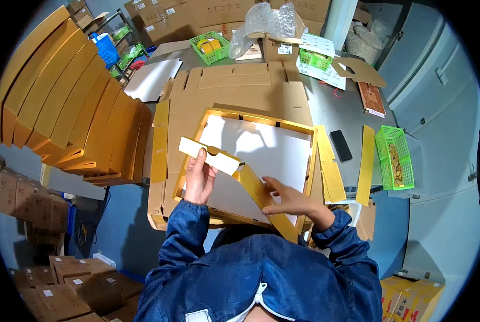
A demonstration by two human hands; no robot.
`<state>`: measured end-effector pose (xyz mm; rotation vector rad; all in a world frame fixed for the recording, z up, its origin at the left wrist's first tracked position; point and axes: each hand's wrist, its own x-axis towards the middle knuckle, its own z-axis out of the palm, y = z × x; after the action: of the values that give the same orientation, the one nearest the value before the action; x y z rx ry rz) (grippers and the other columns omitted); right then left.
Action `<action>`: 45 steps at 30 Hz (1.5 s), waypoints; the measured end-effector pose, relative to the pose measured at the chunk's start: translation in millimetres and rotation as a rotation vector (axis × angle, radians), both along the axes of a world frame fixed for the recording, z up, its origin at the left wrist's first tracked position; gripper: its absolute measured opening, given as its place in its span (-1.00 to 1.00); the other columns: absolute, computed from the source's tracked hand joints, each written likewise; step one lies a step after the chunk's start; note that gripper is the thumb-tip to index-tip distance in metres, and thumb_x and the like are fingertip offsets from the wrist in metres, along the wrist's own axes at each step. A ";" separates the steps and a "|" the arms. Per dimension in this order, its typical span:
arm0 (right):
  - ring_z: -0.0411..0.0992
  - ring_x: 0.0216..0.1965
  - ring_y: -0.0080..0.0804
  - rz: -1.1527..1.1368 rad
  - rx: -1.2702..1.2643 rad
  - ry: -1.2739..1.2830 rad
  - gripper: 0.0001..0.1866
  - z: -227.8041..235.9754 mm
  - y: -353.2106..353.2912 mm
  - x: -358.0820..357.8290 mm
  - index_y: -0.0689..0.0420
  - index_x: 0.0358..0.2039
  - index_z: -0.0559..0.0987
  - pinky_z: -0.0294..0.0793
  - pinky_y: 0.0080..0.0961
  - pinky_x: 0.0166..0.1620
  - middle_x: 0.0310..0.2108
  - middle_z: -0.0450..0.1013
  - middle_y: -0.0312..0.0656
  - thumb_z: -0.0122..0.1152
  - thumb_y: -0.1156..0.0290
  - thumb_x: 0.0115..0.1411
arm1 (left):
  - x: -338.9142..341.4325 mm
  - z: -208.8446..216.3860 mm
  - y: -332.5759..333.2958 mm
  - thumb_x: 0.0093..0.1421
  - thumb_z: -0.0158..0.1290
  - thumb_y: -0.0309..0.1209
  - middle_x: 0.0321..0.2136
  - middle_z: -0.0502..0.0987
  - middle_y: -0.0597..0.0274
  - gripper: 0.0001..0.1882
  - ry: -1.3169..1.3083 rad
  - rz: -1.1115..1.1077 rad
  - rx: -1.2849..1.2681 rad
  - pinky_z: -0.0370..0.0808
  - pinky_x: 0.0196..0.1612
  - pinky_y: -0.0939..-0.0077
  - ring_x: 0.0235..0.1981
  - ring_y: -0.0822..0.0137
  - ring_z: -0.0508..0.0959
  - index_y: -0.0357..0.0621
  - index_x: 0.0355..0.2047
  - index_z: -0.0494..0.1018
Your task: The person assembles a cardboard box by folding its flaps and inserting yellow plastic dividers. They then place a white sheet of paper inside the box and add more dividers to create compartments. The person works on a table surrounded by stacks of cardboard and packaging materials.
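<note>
A gold cardboard strip (249,181) is bent at an angle over a shallow gold-edged box (311,161) with a white bottom. The strip's left arm shows a pale inner side (225,161) with a rounded dark notch; the right arm slants toward my body. My left hand (198,180) is closed on the left arm, thumb on its pale face. My right hand (291,201) curls at the slanted arm, thumb and fingers against its edge. Beneath the box lies a flat brown cardboard sheet (240,88).
Gold strips (365,163) lie right of the box beside a black phone (341,145) and a green basket (394,158). A tall stack of gold boxes (63,102) stands at left. Bubble wrap (264,27) and another green basket (210,47) sit at the back.
</note>
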<state>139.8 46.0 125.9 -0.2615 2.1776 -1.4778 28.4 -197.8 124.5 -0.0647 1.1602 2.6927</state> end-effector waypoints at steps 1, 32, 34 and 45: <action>0.18 0.18 -0.02 -0.011 -0.068 0.104 0.08 -11.3 -5.0 4.9 0.33 0.22 0.06 0.15 -0.30 0.20 0.14 0.17 0.20 0.35 -0.12 -0.11 | -2.1 4.1 0.8 0.28 -0.05 -0.34 -0.20 0.50 0.27 -0.75 0.021 -0.011 -0.017 0.54 -0.10 0.44 -0.19 0.39 0.53 -0.11 -0.06 0.36; 0.46 -0.23 0.04 -0.175 0.360 0.085 -0.26 8.9 -7.9 9.3 0.29 -0.08 0.41 0.44 -0.28 -0.16 -0.30 0.48 0.12 0.39 0.00 -0.14 | 10.7 -8.8 -21.6 0.28 -0.06 -0.34 -0.11 0.48 0.15 -0.78 0.063 -0.253 0.007 0.45 0.04 0.06 0.02 -0.01 0.44 -0.16 -0.13 0.40; 0.46 -0.23 0.04 -0.136 0.406 0.066 -0.29 4.3 -9.2 6.9 0.28 -0.11 0.42 0.44 -0.27 -0.18 -0.29 0.48 0.13 0.39 -0.01 -0.13 | 10.2 -11.7 -25.0 0.28 -0.06 -0.33 -0.11 0.48 0.16 -0.78 0.132 -0.267 -0.010 0.45 0.04 0.05 0.01 0.01 0.45 -0.14 -0.12 0.40; 0.44 -0.42 0.06 -0.197 0.464 0.401 -0.64 -18.6 33.6 10.1 0.16 -0.42 0.48 0.41 -0.19 -0.36 -0.52 0.45 0.04 0.27 0.10 0.03 | 7.8 -22.6 -39.0 0.25 -0.01 -0.31 0.01 0.38 0.15 -0.65 -0.038 -0.133 -0.058 0.36 0.10 0.25 0.08 0.13 0.36 -0.14 0.01 0.30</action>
<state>149.9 79.6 107.3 -0.1962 2.8658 -1.0278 36.2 -236.7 101.8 -0.0460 1.1881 2.5317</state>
